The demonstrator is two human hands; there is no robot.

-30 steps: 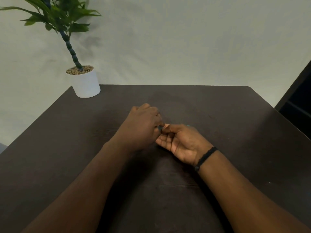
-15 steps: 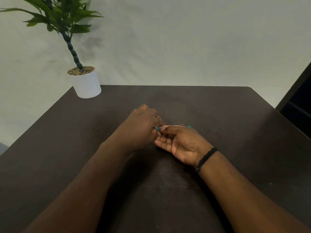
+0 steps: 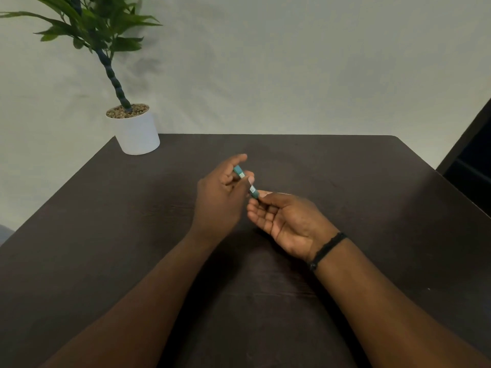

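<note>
A small slim teal object (image 3: pixel 239 171) with white labels is held above the dark table (image 3: pixel 106 235), slanting from upper left to lower right. My left hand (image 3: pixel 218 197) pinches its upper end, fingers curled and the thumb lying across its middle. My right hand (image 3: pixel 289 221) is palm up, and its thumb and forefinger pinch the lower end. The left thumb hides the middle, so I cannot tell whether the object is one piece or two.
A white pot (image 3: pixel 138 131) holding a green plant stands at the table's far left corner. A black band (image 3: pixel 328 249) circles my right wrist. Dark furniture (image 3: pixel 473 160) stands beyond the table's right edge. A pale wall rises behind.
My left hand has lifted and turned, baring the teal object that it mostly covered before. My right hand has stayed almost where it was.
</note>
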